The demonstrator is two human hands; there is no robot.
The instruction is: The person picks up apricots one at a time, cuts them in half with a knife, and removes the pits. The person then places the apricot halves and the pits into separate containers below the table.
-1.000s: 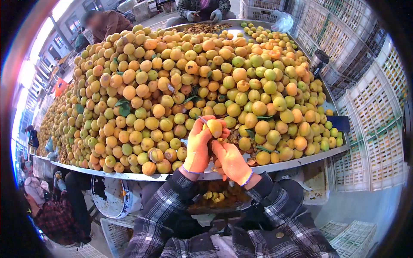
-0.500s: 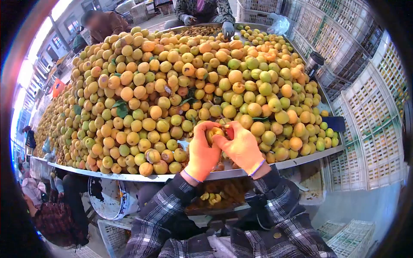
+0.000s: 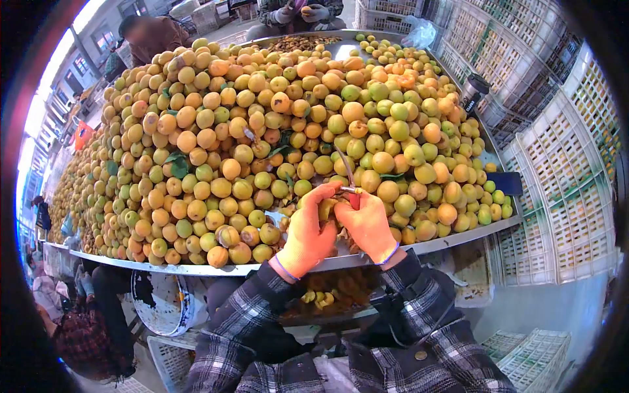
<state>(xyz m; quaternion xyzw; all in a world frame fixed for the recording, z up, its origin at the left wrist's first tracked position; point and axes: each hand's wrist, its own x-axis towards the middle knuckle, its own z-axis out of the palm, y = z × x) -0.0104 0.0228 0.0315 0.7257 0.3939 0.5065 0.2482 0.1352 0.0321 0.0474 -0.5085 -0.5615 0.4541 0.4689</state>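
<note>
Both my hands wear orange gloves and meet over the near edge of a metal-rimmed table (image 3: 452,243) heaped with apricots (image 3: 229,169). My left hand (image 3: 304,232) is closed around an apricot (image 3: 327,209), mostly hidden by the fingers. My right hand (image 3: 369,229) grips a small knife (image 3: 348,169) whose thin curved blade points up and away, over the pile. Its fingers also reach the fruit, so how far it is cut cannot be seen. Below the rim, pieces of opened fruit (image 3: 319,299) lie in a container between my knees.
White plastic crates (image 3: 557,196) are stacked along the right. A dark flat object (image 3: 504,184) and a black cup (image 3: 474,92) stand at the table's right edge. A white bucket (image 3: 160,304) is below left. Co-workers sit at the far side and at left.
The knife blade now shows, pointing up from my right hand. My hands stay close together at the apricot. The far co-worker's gloved hands have drawn back from the pile.
</note>
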